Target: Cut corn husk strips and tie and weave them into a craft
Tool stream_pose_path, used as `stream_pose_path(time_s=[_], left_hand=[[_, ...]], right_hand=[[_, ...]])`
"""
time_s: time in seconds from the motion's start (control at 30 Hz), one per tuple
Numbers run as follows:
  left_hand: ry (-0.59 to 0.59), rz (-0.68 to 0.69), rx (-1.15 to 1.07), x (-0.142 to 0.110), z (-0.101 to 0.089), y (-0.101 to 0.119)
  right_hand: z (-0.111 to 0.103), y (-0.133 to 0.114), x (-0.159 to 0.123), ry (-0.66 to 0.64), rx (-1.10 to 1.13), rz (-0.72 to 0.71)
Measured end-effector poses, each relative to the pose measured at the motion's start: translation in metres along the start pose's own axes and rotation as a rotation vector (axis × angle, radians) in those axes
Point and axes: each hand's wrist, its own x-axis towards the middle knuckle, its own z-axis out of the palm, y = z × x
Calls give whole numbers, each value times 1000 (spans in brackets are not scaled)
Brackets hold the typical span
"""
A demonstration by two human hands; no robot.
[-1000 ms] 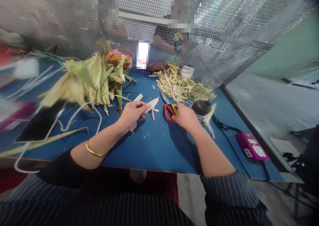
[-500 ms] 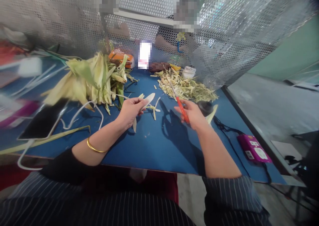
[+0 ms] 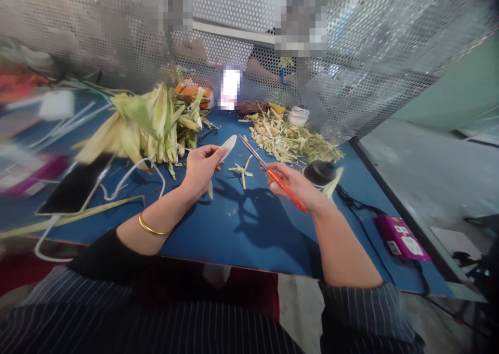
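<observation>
My left hand (image 3: 202, 169) pinches a pale strip of corn husk (image 3: 228, 145), its rounded tip pointing up and to the right and its lower end showing below my fingers. In my right hand (image 3: 294, 185) are scissors with orange handles (image 3: 286, 188). Their metal blades (image 3: 253, 151) point up and left, with the tips close to the husk tip but apart from it. Between my hands a small knotted piece of husk strips (image 3: 242, 172) lies on the blue table (image 3: 234, 234).
A pile of corn husks (image 3: 144, 117) lies at the left, a heap of husk scraps (image 3: 288, 138) at the back right. A black round object (image 3: 320, 172) and a purple power box (image 3: 401, 237) with cables are at the right. A phone (image 3: 74, 185) lies left. Perforated panels stand behind.
My right hand has turned the scissors so the blades point left, towards the husk strip. The left hand has raised the strip slightly. The black round object shows more now.
</observation>
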Motion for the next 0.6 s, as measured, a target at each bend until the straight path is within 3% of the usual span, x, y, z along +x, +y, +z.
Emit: stream_pose_path(time_s=[0.27,0.6], left_hand=[[-67,-40,65,-2,3,0],[-107,-67,71,0,2,-4]], right_hand=[[13,1,2,-1,-37,64],[12,1,2,53,-93,46]])
